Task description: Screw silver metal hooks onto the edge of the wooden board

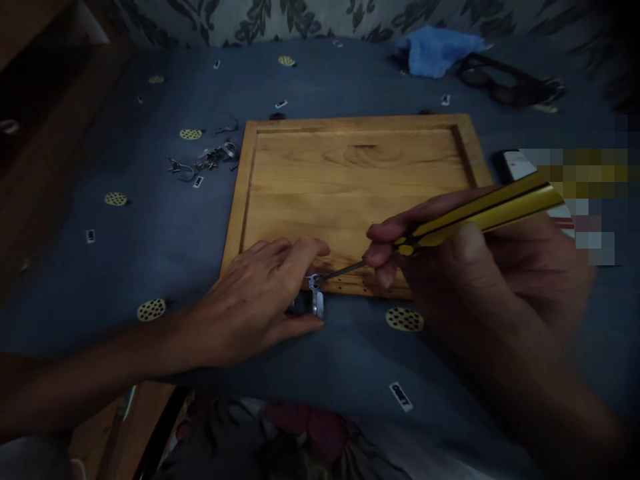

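My right hand (500,280) grips a screwdriver (480,212) with a yellow and black handle. Its thin shaft points left and down, and the tip meets a small silver metal hook (316,293) at the near edge of a framed wooden board (350,187). My left hand (265,293) lies over the board's near left part, thumb and fingers curled around the hook, with the thumb by its lower end. Part of the hook is hidden behind the left hand. Small dark holes show in the board's near rim, right of the hook.
Several loose metal hooks and screws (215,157) lie left of the board on a dark blue patterned cloth (165,253). Black-framed glasses (510,83) and a crumpled blue cloth (435,50) are at the back right. Wooden furniture (45,120) stands at the left.
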The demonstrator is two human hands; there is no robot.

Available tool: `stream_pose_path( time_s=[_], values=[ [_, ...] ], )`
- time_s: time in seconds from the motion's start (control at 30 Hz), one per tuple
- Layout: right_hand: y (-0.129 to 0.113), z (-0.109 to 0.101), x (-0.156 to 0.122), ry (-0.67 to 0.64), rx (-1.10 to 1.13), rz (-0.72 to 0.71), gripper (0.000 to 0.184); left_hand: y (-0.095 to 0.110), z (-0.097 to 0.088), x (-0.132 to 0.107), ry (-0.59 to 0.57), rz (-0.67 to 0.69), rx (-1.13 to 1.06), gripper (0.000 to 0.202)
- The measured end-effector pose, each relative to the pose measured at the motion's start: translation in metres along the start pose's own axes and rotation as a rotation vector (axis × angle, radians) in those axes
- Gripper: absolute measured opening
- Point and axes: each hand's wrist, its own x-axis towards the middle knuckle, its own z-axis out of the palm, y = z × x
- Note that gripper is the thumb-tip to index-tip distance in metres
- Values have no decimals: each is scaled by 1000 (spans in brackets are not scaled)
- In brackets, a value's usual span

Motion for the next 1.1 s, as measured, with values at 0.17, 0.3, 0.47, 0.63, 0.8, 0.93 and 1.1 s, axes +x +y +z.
stream_pose_path(
  time_s=[0.17,0.3,0.47,0.63,0.8,0.93,1.1],
  values=[
    [2,0,0,1,-27,11,9,-1,0,1,-17,-10,-2,63],
    [3,0,0,-8,-67,-20,9,0,0,1,-10,-2,-7,62],
    [4,1,0,-17,-75,-38,8,0,0,1,-21,-13,-8,59],
    [4,1,-4,2,-147,-23,11,-1,0,2,-20,-28,-30,55],
    [1,0,4,-6,-387,-222,7,-2,1,2,-12,-47,-71,55],
    [-9,2,15,-68,-494,-330,9,-5,3,0,13,-13,-88,55],
    [-17,11,14,-136,-600,-250,16,-5,4,0,4,-28,-90,55]
  ],
)
